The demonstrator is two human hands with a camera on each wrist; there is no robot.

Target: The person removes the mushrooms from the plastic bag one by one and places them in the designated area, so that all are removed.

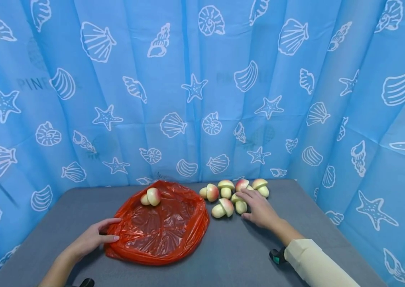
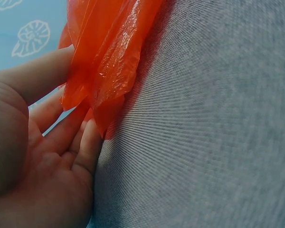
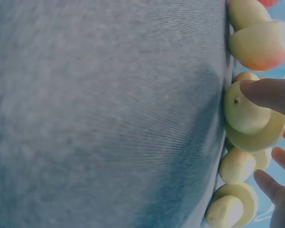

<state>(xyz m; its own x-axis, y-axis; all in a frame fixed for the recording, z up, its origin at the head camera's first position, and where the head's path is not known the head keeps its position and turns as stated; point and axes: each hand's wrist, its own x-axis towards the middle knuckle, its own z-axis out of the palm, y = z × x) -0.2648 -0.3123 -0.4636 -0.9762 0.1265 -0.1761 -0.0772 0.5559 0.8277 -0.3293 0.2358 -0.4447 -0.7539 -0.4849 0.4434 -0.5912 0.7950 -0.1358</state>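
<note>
A red plastic bag (image 1: 164,261) lies spread on the grey table, with one toy mushroom (image 1: 153,196) on its far left part. My left hand (image 1: 93,237) is at the bag's left edge, thumb and fingers spread and touching the plastic (image 2: 109,61). To the right of the bag several cream toy mushrooms with pinkish caps lie in a group. Over the near right one, a toy mushroom (image 1: 240,206), reaches my right hand (image 1: 261,209). In the right wrist view its thumb overlaps the stem of that mushroom (image 3: 244,114), while the other fingers stay spread beyond it.
Close left of the reached mushroom lies another toy mushroom (image 1: 220,209); more sit behind, including one at the far right (image 1: 261,186). A blue curtain (image 1: 195,99) with shell prints surrounds the table (image 1: 238,255) at the back and sides.
</note>
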